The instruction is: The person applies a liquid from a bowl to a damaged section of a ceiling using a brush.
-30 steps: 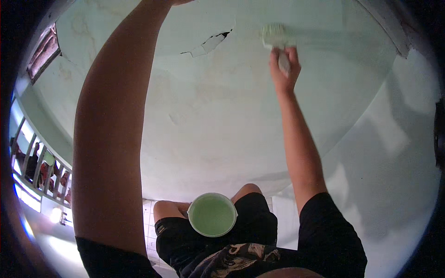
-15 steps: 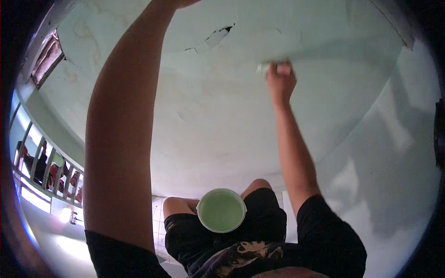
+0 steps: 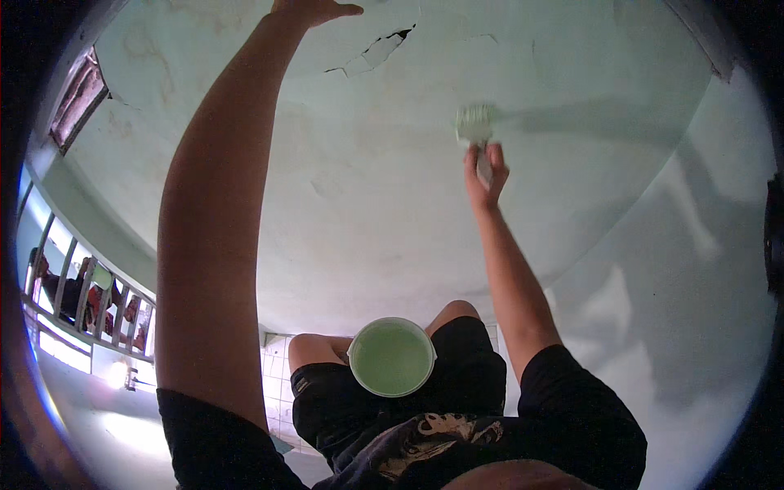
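My right hand [image 3: 485, 173] is raised and grips the handle of a paintbrush [image 3: 474, 129] whose pale bristles press on the light green wall [image 3: 392, 204]. My left hand [image 3: 314, 10] reaches to the top of the view, fingers spread flat against the wall beside a crack with flaked paint [image 3: 376, 51]. A round bucket of light green paint [image 3: 392, 357] sits below at my lap, between my knees in black shorts.
A barred window [image 3: 77, 306] is at the lower left with people beyond it. A small vent opening [image 3: 77, 98] is at the upper left. White floor tiles [image 3: 273, 384] show beneath my legs. Fresh paint streaks run right of the brush.
My right hand has dragged the brush leftward and a little downward along the wall. The left hand has stayed pressed high on the wall.
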A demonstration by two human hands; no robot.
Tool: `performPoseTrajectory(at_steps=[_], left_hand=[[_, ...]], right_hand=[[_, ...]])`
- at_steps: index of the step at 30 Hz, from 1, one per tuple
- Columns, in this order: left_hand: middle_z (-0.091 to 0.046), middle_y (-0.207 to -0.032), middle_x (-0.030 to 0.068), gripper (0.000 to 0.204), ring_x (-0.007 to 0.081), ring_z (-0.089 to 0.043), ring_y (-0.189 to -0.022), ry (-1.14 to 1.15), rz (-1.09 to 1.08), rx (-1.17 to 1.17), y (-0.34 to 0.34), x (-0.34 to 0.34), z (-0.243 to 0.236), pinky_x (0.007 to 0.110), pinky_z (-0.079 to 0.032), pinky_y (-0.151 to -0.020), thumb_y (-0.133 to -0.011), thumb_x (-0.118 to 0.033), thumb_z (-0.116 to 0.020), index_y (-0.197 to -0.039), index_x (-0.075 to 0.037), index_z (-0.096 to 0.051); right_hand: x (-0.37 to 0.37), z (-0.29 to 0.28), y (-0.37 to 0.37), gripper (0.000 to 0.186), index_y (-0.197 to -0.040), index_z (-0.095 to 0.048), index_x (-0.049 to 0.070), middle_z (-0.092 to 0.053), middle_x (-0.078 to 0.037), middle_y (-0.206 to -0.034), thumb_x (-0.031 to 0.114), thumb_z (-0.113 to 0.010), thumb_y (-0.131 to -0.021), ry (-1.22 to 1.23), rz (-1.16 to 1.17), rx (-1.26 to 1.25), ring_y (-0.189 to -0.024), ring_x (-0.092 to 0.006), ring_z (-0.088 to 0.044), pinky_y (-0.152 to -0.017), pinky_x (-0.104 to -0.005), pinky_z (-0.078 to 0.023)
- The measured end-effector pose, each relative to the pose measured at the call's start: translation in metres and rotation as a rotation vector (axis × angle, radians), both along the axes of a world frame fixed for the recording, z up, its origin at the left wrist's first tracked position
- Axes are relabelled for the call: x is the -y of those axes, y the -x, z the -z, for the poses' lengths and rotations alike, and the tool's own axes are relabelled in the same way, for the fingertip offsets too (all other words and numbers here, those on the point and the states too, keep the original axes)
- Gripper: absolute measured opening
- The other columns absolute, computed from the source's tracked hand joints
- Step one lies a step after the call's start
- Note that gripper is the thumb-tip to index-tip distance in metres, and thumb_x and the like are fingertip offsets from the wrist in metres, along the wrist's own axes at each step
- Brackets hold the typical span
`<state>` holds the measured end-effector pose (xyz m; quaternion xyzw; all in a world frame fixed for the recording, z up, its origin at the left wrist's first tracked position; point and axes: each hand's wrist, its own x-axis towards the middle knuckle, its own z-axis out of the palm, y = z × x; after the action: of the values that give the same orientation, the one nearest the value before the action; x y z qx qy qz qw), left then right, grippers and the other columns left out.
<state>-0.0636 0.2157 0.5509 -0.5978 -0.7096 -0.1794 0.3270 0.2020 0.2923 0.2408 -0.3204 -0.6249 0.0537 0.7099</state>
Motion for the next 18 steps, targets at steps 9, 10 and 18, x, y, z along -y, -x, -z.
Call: performPoseTrajectory(at_steps=[9, 10, 18], left_hand=[[0.003, -0.156, 0.0126, 0.113, 0.0381, 0.001, -0.142, -0.026, -0.010, -0.094, 0.011, -0.008, 0.001, 0.050, -0.014, -0.115, -0.067, -0.058, -0.074, -0.150, -0.021, -0.006], [0.003, -0.156, 0.0128, 0.113, 0.0380, 0.000, -0.142, -0.018, -0.023, -0.045, 0.004, -0.008, 0.001, 0.049, -0.014, -0.115, -0.068, -0.057, -0.074, -0.150, -0.021, -0.007], [0.001, -0.156, 0.0106, 0.111, 0.0383, -0.003, -0.142, -0.049, -0.053, -0.101, 0.024, -0.001, 0.004, 0.051, -0.020, -0.114, -0.068, -0.058, -0.074, -0.150, -0.022, -0.009]], right_hand=[[0.016, -0.001, 0.008, 0.017, -0.094, -0.054, 0.001, -0.064, -0.012, -0.078, 0.017, -0.059, -0.087, 0.120, 0.147, 0.024, -0.063, -0.0187, -0.065, -0.056, -0.0311, -0.051], [-0.003, -0.025, 0.008, 0.020, -0.095, -0.054, 0.001, -0.064, -0.015, -0.079, 0.018, -0.059, -0.086, 0.127, 0.021, -0.065, -0.059, -0.0234, -0.064, -0.056, -0.0352, -0.051], [0.005, -0.133, 0.016, 0.016, -0.083, -0.048, 0.001, -0.062, -0.009, -0.074, 0.010, -0.060, -0.088, -0.256, -0.307, -0.301, -0.062, -0.0173, -0.065, -0.054, -0.0308, -0.052]])
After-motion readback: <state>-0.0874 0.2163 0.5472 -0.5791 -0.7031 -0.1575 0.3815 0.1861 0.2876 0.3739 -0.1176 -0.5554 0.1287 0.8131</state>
